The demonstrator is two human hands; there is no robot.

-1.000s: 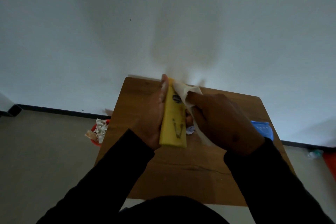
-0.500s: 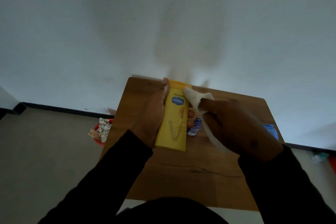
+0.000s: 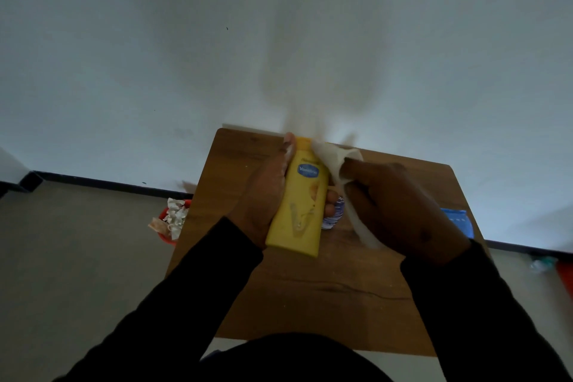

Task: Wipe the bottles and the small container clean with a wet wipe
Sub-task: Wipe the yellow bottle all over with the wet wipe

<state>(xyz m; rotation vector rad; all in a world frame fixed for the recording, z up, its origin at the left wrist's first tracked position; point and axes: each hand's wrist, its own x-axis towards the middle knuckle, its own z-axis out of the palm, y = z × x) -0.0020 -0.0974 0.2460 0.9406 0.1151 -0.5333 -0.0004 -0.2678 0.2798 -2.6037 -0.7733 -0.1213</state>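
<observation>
left hand (image 3: 263, 195) wrapped round the yellow bottle (image 3: 302, 200) above the table (image 3: 310, 288), thumb along its left edge, fingertips peeking out right, right hand (image 3: 400, 211) clutching the wet wipe (image 3: 333, 160) against the bottle's top right

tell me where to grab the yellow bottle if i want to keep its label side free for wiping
Probably as the left hand holds the yellow bottle now: grip its flat mid-body from the left edge, thumb along the side, fingers behind. That leaves the label face and cap end open to the wet wipe in the right hand.
</observation>
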